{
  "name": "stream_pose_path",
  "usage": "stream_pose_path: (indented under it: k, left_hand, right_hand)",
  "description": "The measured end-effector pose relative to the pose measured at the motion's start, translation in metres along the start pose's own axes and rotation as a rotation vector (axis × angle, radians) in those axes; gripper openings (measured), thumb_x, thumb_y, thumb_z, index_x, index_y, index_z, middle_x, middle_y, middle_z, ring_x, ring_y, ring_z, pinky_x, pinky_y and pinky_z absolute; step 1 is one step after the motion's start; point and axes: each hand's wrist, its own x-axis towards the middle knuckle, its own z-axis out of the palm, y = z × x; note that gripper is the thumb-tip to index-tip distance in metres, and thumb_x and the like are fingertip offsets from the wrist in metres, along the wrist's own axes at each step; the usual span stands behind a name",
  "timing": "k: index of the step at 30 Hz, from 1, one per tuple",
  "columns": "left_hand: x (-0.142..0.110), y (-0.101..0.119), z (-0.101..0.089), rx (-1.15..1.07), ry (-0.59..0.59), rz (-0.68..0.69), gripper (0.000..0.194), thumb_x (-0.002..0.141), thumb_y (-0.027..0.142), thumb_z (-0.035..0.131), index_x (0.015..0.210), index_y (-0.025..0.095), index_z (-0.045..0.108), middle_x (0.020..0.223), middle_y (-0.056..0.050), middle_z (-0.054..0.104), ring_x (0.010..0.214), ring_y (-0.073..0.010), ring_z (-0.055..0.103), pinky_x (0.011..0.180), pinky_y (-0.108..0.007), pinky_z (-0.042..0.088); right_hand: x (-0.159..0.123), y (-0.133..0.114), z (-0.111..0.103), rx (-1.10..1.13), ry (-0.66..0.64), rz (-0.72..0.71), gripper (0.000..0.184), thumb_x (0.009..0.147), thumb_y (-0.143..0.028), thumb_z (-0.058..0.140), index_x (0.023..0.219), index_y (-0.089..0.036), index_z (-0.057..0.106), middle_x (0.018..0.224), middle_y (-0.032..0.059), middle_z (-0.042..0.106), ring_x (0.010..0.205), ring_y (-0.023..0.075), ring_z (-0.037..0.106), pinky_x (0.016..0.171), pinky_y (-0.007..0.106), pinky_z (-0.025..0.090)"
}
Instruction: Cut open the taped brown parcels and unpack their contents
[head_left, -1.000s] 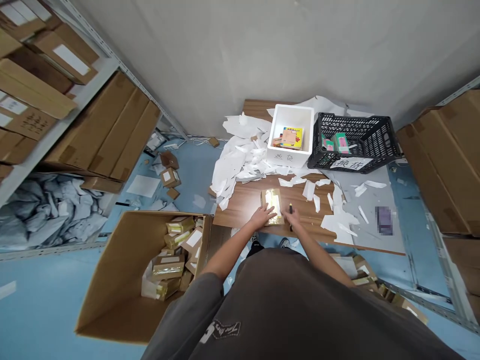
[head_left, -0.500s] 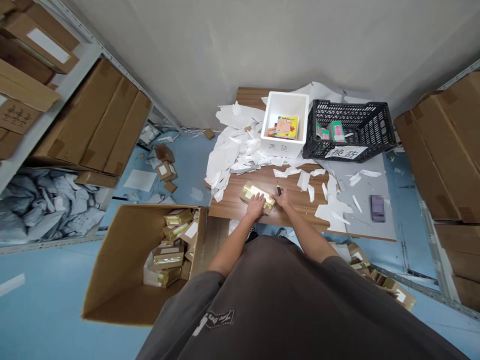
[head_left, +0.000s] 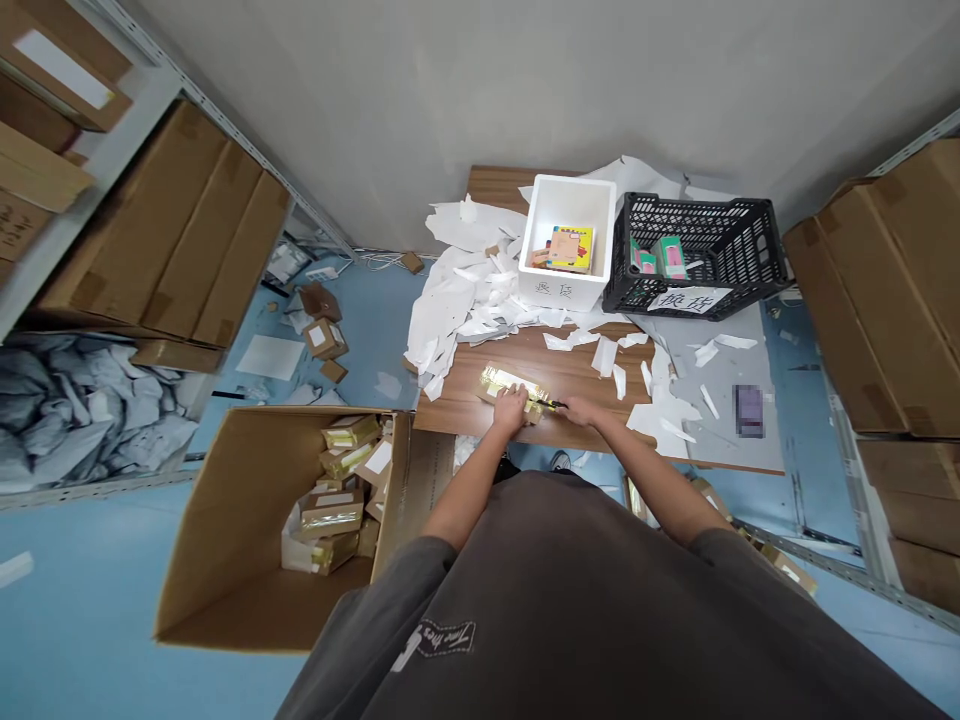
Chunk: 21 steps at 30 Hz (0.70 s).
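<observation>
A small cardboard parcel [head_left: 491,381] wrapped in shiny yellowish tape lies at the front of the brown wooden table [head_left: 442,412]. My left hand [head_left: 510,408] grips it from above and presses it down. In my right hand [head_left: 582,411], fingers closed, is a slim yellow-and-black utility knife [head_left: 553,404]. Its front end points left and meets the parcel's right end; the blade is too small to make out.
Torn white paper [head_left: 442,310] litters the table. Behind stand a white bin [head_left: 562,292] and a black crate [head_left: 701,275], both with small boxes inside. An open carton [head_left: 225,540] of taped parcels is at left. Shelves of boxes flank both sides.
My right hand has moved slightly right, and the utility knife has swung from pointing upward to lying level against the parcel's right end. My left hand stays on the parcel.
</observation>
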Motion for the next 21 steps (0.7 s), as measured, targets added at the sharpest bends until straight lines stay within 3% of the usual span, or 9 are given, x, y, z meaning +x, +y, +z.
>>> stream_pose_path:
  k: [3,9,21]
  left_hand:
    - [0.002,0.0,-0.002,0.004,-0.024,-0.007,0.104,0.077,0.03,0.093,0.164,0.007,0.041,0.157,-0.029,0.059,0.158,-0.0368,0.046,0.126,-0.045,0.032]
    - [0.002,0.003,-0.003,0.02,-0.031,0.004,0.106,0.076,0.029,0.093,0.165,0.007,0.039,0.154,-0.03,0.061,0.158,-0.0403,0.044,0.125,-0.048,0.033]
    - [-0.001,0.002,-0.004,0.046,-0.05,-0.01,0.109,0.073,0.031,0.096,0.164,0.007,0.041,0.156,-0.031,0.059,0.152,-0.0385,0.052,0.122,-0.045,0.035]
  right_hand:
    - [-0.004,-0.007,-0.004,-0.084,0.023,0.062,0.034,0.111,-0.038,0.053,0.127,-0.018,0.076,0.119,0.0155,0.081,0.1,0.0292,0.076,0.083,0.029,0.051]
    - [-0.011,-0.005,-0.004,-0.088,0.02,0.061,0.03,0.109,-0.034,0.057,0.124,-0.018,0.078,0.12,0.0146,0.082,0.103,0.0287,0.076,0.084,0.028,0.052]
    - [-0.007,-0.001,0.008,0.064,0.031,0.054,0.03,0.107,-0.038,0.059,0.115,-0.017,0.079,0.113,0.012,0.083,0.094,0.0254,0.074,0.078,0.025,0.05]
